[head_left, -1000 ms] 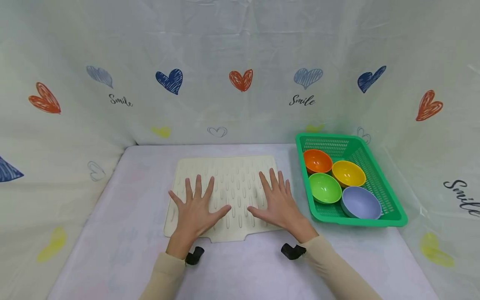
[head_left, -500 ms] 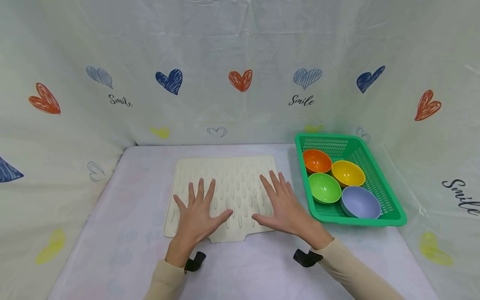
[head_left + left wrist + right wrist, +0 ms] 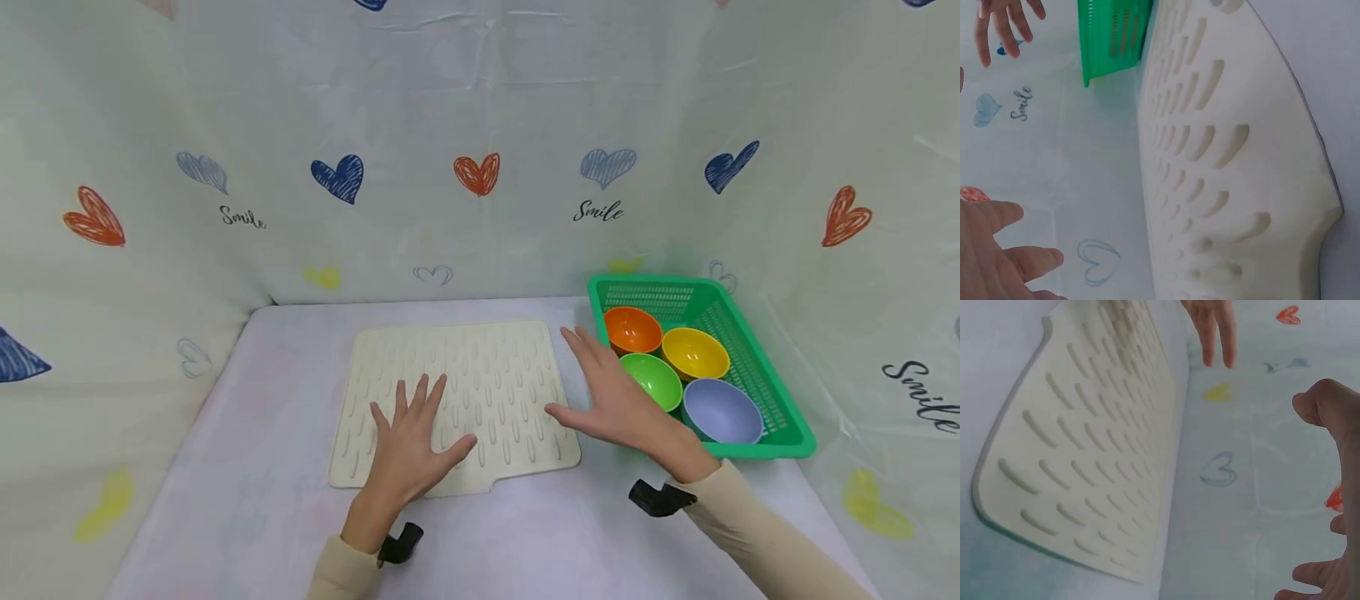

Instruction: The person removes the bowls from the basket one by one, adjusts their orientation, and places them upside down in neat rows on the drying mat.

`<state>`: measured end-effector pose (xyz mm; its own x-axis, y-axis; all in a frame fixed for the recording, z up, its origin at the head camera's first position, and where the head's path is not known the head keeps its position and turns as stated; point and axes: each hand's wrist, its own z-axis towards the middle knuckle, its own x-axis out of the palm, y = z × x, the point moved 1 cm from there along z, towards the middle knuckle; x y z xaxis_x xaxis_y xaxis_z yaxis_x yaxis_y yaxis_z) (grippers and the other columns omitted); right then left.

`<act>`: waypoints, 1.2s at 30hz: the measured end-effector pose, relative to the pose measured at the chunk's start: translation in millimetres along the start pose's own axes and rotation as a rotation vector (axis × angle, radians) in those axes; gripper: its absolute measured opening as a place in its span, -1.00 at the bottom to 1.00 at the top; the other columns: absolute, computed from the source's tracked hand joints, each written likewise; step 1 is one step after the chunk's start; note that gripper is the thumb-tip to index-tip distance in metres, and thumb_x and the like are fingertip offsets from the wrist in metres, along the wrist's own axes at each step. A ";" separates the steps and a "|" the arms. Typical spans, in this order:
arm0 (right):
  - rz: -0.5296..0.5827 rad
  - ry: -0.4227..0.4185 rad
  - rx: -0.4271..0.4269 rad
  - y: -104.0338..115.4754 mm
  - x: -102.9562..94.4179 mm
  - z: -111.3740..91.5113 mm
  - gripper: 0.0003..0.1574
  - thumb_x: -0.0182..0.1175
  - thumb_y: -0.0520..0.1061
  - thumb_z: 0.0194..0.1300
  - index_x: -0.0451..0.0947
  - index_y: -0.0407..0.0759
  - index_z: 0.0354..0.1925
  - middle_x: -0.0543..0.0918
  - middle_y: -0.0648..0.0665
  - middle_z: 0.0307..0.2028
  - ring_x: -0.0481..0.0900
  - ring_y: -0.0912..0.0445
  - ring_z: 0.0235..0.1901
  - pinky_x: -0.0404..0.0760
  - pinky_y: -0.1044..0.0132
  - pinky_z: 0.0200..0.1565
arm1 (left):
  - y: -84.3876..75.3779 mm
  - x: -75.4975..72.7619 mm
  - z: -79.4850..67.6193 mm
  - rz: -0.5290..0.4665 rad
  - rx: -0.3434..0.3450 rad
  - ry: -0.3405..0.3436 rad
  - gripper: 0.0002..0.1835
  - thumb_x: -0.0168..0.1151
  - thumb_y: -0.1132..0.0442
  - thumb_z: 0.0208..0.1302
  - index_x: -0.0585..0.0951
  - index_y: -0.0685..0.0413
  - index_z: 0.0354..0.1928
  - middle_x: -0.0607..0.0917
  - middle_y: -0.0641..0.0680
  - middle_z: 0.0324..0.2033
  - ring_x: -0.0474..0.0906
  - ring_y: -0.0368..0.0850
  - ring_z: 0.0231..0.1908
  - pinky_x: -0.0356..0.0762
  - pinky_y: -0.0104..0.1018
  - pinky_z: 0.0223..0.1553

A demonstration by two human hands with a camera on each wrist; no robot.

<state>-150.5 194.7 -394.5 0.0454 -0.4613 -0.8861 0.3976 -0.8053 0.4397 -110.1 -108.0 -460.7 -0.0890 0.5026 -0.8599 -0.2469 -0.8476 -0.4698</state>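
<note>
My left hand is spread over the front left part of a cream ridged mat, its fingers apart and holding nothing. To the right of the mat, my right hand hangs with thumb and fingers extended, overlapping the left side of a green basket in the head view. Inside the basket sit an orange bowl, a yellow bowl, a light green bowl and a lavender bowl. The right hand partly covers the light green bowl. In the left wrist view, the mat shows its raised, elongated bumps.
A white cloth covers the table. Behind and on both sides hang pale curtains printed with hearts and lettering. Each wrist carries a small black camera mount, one at the left and one at the right.
My right hand has moved right, off the mat to the basket's left side. The left hand has drawn slightly back and right. The head view has tilted up a little.
</note>
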 end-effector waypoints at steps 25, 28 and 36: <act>0.247 -0.068 0.209 -120.5 -55.0 42.0 0.22 0.20 0.24 0.44 -0.29 -0.12 0.67 -0.08 -0.41 0.62 -0.03 -0.43 0.54 0.06 -0.55 0.40 | -50.7 15.8 13.2 -0.198 0.197 -0.105 -0.13 0.26 -0.22 0.26 0.31 -0.04 0.55 0.48 0.09 0.41 0.47 0.06 0.38 0.59 0.12 0.24; 0.245 -0.055 0.221 -129.4 -57.3 46.1 0.25 0.19 0.24 0.44 -0.33 -0.17 0.66 -0.10 -0.45 0.61 -0.04 -0.45 0.54 0.05 -0.55 0.40 | -56.3 15.9 14.9 -0.197 0.216 -0.090 -0.12 0.26 -0.24 0.26 0.30 -0.07 0.55 0.48 0.08 0.41 0.46 0.04 0.38 0.59 0.10 0.24; 0.231 0.043 0.282 -154.4 -54.5 56.8 0.35 0.20 0.27 0.43 -0.47 -0.20 0.64 -0.29 -0.46 0.62 -0.20 -0.47 0.56 0.00 -0.57 0.40 | -66.3 21.3 13.6 -0.162 0.246 -0.015 -0.11 0.26 -0.26 0.26 0.25 -0.17 0.57 0.45 0.06 0.42 0.50 0.03 0.34 0.64 0.07 0.17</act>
<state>-266.4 323.1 -405.8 0.1453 -0.6321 -0.7611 0.1040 -0.7553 0.6471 -108.8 -38.8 -445.2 -0.0431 0.6317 -0.7740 -0.4851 -0.6905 -0.5365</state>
